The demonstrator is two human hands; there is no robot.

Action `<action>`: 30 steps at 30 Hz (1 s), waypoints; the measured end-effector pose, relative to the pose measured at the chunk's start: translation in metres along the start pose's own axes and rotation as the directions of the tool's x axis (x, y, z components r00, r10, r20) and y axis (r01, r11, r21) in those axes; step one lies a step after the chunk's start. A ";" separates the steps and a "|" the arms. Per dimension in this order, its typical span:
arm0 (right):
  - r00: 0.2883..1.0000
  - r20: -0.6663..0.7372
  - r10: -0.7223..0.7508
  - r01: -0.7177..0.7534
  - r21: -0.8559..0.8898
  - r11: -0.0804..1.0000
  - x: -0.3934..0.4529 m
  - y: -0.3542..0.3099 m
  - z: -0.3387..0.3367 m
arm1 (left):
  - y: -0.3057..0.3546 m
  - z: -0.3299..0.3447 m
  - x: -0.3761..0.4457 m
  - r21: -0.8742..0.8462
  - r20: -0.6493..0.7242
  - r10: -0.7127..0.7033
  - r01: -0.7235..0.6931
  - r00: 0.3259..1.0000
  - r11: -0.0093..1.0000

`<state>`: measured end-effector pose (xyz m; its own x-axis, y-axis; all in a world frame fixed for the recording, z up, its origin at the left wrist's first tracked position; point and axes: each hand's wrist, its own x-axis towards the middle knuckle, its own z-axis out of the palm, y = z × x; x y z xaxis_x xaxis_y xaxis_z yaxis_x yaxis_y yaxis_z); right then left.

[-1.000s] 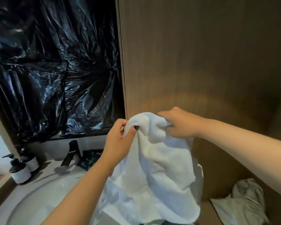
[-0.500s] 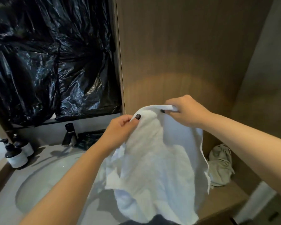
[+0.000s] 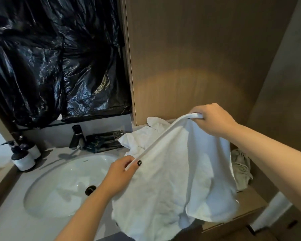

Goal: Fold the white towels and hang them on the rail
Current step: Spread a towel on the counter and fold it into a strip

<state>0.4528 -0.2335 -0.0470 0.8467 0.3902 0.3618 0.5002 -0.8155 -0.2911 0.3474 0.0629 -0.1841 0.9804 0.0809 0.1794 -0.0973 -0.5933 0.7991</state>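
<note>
A white towel (image 3: 174,180) hangs stretched between both hands over the right end of the vanity counter. My left hand (image 3: 122,173) pinches the towel's hemmed edge low, near the sink. Higher and to the right, my right hand (image 3: 214,119) grips the same edge in front of the wooden wall panel. The edge runs taut on a diagonal between them. Behind it a second white towel (image 3: 139,138) lies crumpled on the counter. No rail is in view.
A white oval sink (image 3: 66,185) with a dark faucet (image 3: 76,136) fills the counter's left. Two pump bottles (image 3: 23,157) stand at the far left. Black plastic sheeting (image 3: 56,58) covers the mirror area. A greyish crumpled cloth (image 3: 241,167) lies on the lower wooden shelf at right.
My hands have moved apart along the towel's edge: the left went down toward the sink, the right stayed up at the right. The view has tilted down, showing the sink and second towel.
</note>
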 end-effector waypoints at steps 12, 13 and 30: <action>0.971 0.191 0.142 -0.177 0.185 0.967 -0.011 0.064 0.004 | 0.054 0.035 0.014 -0.179 -0.206 0.003 -0.040 0.979 0.983; 0.967 0.223 0.124 -0.173 0.216 0.961 -0.014 0.061 0.010 | 0.065 0.038 0.015 -0.191 -0.210 0.023 -0.064 0.978 0.979; 0.935 0.283 -0.213 0.067 0.448 0.891 -0.042 -0.001 0.092 | 0.108 0.043 -0.017 -0.182 -0.246 0.047 -0.094 0.968 0.979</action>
<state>0.4337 -0.2092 -0.1434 0.7369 0.6591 0.1500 0.5840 -0.5091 -0.6322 0.3280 -0.0368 -0.1259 0.9024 0.2476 0.3525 -0.2184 -0.4422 0.8699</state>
